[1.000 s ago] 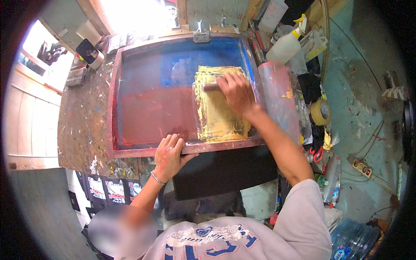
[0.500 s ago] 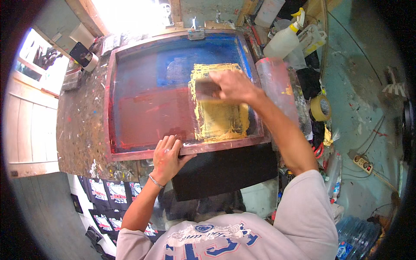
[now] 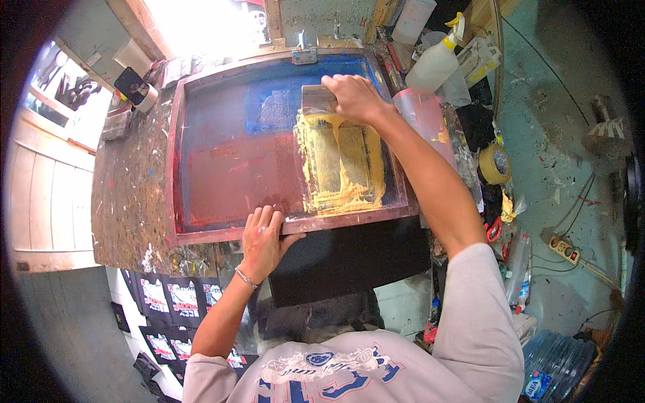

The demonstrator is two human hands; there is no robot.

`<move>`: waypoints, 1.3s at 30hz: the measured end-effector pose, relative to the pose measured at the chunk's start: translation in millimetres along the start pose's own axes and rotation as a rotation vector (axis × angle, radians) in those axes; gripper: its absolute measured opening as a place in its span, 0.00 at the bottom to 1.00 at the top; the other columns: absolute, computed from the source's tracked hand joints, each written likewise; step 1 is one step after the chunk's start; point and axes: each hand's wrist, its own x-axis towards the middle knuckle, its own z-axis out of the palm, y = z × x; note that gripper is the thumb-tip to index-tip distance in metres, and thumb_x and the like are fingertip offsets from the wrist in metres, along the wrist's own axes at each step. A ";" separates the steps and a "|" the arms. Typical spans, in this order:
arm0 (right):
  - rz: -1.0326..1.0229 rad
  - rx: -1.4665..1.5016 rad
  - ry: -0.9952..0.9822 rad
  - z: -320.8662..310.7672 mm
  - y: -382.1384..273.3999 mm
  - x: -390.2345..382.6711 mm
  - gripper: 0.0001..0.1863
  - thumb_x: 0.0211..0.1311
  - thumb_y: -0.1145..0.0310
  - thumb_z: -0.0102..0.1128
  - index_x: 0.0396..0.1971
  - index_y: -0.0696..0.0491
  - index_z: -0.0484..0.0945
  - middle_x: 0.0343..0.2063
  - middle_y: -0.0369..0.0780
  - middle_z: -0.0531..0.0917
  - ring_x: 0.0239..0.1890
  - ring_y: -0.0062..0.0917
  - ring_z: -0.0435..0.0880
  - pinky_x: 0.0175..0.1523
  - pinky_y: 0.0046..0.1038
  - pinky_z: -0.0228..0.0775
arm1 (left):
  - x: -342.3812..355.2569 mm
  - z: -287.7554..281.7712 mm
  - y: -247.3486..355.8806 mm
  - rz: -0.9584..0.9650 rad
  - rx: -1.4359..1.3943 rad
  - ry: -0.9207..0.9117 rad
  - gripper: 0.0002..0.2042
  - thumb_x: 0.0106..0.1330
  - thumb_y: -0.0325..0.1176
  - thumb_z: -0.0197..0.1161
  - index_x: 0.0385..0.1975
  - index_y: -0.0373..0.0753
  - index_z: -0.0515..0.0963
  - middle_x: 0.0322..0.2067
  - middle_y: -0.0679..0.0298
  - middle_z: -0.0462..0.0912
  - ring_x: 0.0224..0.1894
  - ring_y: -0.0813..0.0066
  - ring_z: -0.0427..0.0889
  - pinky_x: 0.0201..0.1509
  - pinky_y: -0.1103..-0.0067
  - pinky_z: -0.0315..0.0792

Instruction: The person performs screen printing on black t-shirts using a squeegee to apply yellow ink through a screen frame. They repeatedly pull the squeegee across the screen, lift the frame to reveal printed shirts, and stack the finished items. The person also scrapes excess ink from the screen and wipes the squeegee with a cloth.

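A screen printing frame point(image 3: 176, 154) lies on the worktable, its mesh stained blue at the far side and dark red at the near left. Yellow ink point(image 3: 346, 191) covers a rectangular patch on the right, with thick ridges at the near end. My right hand point(image 3: 359, 101) is closed around a squeegee point(image 3: 317, 98), which stands at the far end of that patch. On the frame's near rail, my left hand point(image 3: 262, 235) grips with its fingers over the wood and its thumb along the outer side. Black fabric point(image 3: 349, 262) shows below the near rail.
A metal hinge clamp point(image 3: 304, 55) holds the far rail. To the right are a spray bottle point(image 3: 433, 64), a roll of tape point(image 3: 494, 164) and red-handled scissors point(image 3: 494, 230). A phone point(image 3: 131, 85) leans at the far left. Printed black pieces point(image 3: 181, 302) lie lower left.
My right hand has moved the squeegee away from me to the far end of the yellow patch. More of the ink and its near ridges now shows. My left hand stays on the rail.
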 end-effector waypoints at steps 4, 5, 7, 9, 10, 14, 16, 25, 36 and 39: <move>0.132 0.044 -0.267 -14.5 -10.9 11.2 0.17 0.54 0.75 0.61 0.44 0.58 0.72 0.44 0.51 0.85 0.50 0.51 0.83 0.53 0.50 0.76 | -2.8 -1.8 0.3 0.003 0.030 0.006 0.23 0.53 0.47 0.77 0.33 0.36 0.74 0.36 0.57 0.73 0.41 0.56 0.73 0.45 0.65 0.70; 0.127 0.059 -0.316 -15.6 -17.9 4.3 0.17 0.53 0.75 0.62 0.44 0.58 0.72 0.43 0.51 0.85 0.50 0.51 0.84 0.52 0.50 0.77 | -6.0 -1.8 1.3 -0.008 0.024 0.000 0.23 0.53 0.47 0.77 0.33 0.36 0.73 0.36 0.57 0.72 0.40 0.56 0.73 0.45 0.65 0.69; 0.114 0.086 -0.399 -19.2 -39.2 -13.7 0.17 0.53 0.75 0.62 0.43 0.58 0.72 0.41 0.51 0.85 0.48 0.51 0.85 0.51 0.50 0.78 | -9.7 -4.9 -0.3 -0.025 0.021 0.000 0.23 0.53 0.46 0.77 0.33 0.36 0.73 0.35 0.57 0.72 0.39 0.56 0.73 0.44 0.65 0.69; 0.019 0.152 -0.346 -14.4 -53.2 -50.8 0.16 0.52 0.74 0.65 0.41 0.56 0.73 0.36 0.50 0.84 0.43 0.49 0.85 0.46 0.49 0.78 | -10.1 -6.0 1.8 -0.025 0.012 -0.004 0.22 0.54 0.46 0.77 0.33 0.36 0.73 0.34 0.57 0.72 0.39 0.56 0.72 0.44 0.65 0.69; -0.010 0.168 -0.273 -14.6 -64.1 -73.2 0.16 0.52 0.75 0.66 0.41 0.57 0.73 0.34 0.50 0.83 0.41 0.50 0.85 0.45 0.49 0.78 | -9.2 -6.2 2.8 -0.020 0.009 -0.005 0.22 0.54 0.46 0.77 0.33 0.36 0.73 0.34 0.57 0.71 0.39 0.56 0.72 0.44 0.65 0.68; -0.022 0.192 -0.228 -37.3 -106.9 -124.8 0.16 0.53 0.76 0.64 0.41 0.58 0.72 0.36 0.50 0.82 0.42 0.49 0.84 0.48 0.48 0.76 | -10.4 -12.8 7.9 -0.046 0.027 -0.024 0.22 0.54 0.46 0.76 0.36 0.34 0.76 0.37 0.54 0.74 0.44 0.52 0.74 0.48 0.63 0.70; -0.026 0.141 -0.155 -36.0 -118.1 -143.4 0.15 0.54 0.75 0.63 0.42 0.58 0.72 0.37 0.49 0.81 0.43 0.48 0.83 0.49 0.47 0.74 | -9.0 -12.0 7.8 -0.029 0.044 -0.002 0.22 0.55 0.46 0.76 0.37 0.34 0.76 0.38 0.54 0.74 0.45 0.53 0.74 0.50 0.63 0.70; -0.028 0.011 0.185 -50.5 -151.2 -188.1 0.10 0.59 0.69 0.55 0.39 0.58 0.73 0.39 0.46 0.77 0.44 0.40 0.78 0.54 0.46 0.65 | -1.8 -32.5 9.6 0.022 0.072 0.059 0.24 0.57 0.47 0.74 0.41 0.31 0.78 0.41 0.55 0.75 0.48 0.55 0.75 0.53 0.64 0.72; -0.010 -0.247 0.676 -209.7 -98.3 -48.1 0.35 0.57 0.36 0.66 0.44 0.57 0.82 0.33 0.49 0.82 0.36 0.41 0.83 0.39 0.45 0.74 | 141.0 -218.4 51.5 0.060 -0.050 0.431 0.19 0.58 0.45 0.77 0.36 0.34 0.83 0.33 0.55 0.83 0.34 0.63 0.83 0.38 0.71 0.74; 0.261 -0.172 0.490 -289.5 -116.0 -15.0 0.38 0.61 0.33 0.56 0.35 0.62 0.84 0.32 0.54 0.85 0.35 0.45 0.86 0.41 0.47 0.76 | 150.5 -171.7 81.6 0.303 -0.086 0.879 0.16 0.61 0.37 0.75 0.44 0.36 0.81 0.41 0.52 0.83 0.43 0.56 0.83 0.46 0.69 0.75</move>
